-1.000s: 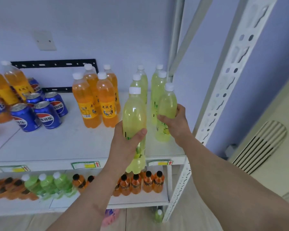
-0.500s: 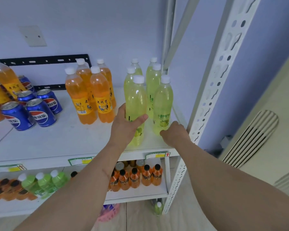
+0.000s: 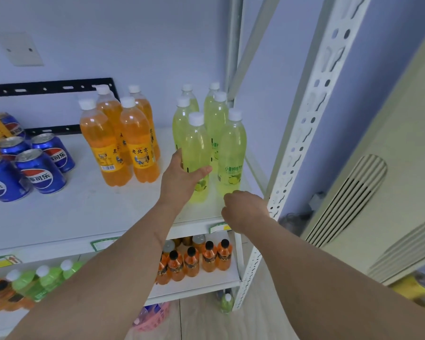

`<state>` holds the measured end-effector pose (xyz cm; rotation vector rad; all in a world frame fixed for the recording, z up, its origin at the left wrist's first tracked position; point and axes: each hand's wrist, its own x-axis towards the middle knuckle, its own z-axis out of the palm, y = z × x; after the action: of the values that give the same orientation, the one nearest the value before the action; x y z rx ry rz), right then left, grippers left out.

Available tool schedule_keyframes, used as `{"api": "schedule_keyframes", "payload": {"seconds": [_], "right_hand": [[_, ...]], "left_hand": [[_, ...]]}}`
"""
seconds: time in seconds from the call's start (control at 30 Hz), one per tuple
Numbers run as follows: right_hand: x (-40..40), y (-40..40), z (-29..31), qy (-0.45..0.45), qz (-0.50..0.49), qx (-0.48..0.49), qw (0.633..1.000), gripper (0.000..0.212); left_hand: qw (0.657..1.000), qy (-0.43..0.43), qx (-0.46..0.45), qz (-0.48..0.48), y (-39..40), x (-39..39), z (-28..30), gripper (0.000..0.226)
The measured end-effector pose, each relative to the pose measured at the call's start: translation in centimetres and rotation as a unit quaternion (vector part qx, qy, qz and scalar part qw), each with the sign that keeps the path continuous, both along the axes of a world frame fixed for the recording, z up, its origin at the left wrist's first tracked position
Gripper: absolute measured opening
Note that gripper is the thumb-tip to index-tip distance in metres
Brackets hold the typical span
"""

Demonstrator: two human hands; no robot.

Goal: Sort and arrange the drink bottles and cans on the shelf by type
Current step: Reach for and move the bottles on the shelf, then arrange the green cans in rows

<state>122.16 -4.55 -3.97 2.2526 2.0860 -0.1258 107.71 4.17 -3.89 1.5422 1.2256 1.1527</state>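
Yellow-green lemon bottle stands upright near the front right of the shelf, left hand wrapped around its lower body, thumb across the label. Best to settle it flush beside the front-right lemon bottle, then let go straight back. Right hand hangs loosely curled, holding nothing, just near that neighbour's base.
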Motion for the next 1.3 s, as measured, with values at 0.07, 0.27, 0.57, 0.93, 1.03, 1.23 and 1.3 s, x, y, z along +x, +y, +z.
{"api": "schedule_keyframes", "payload": {"seconds": [0.07,0.27,0.57,0.93,1.03,1.23,1.3], "right_hand": [[-0.2,0.2,-0.2,0.009,0.003,0.001,1.000,0.009],[-1.1,0.4,0.1,-0.011,0.003,-0.005,1.000,0.010],[-4.1,-1.6,1.4,-0.106,0.072,0.007,0.992,0.011],[-16.3,-7.7,4.9,-0.137,0.245,0.095,0.955,0.025],[-20.3,-8.9,6.1,-0.129,0.280,0.116,0.944,0.025],[-29.6,-9.3,7.7,-0.140,0.336,0.159,0.918,0.026],[-33.1,-8.7,7.9,-0.142,0.350,0.167,0.911,0.026]], "left_hand": [[1.000,-0.003,-0.005,0.003,0.1,0.0,-0.1,0.081],[0.999,0.051,0.006,0.001,0.0,-0.5,-0.3,0.081],[0.789,0.554,0.260,0.047,-5.9,-7.1,-2.2,0.033],[0.658,0.656,0.357,0.096,-17.2,-19.5,3.2,0.015],[0.643,0.673,0.347,0.118,-19.6,-23.3,4.4,0.014],[0.624,0.696,0.321,0.152,-21.9,-31.7,5.6,0.013],[0.627,0.694,0.315,0.164,-21.8,-34.9,5.7,0.014]]}}
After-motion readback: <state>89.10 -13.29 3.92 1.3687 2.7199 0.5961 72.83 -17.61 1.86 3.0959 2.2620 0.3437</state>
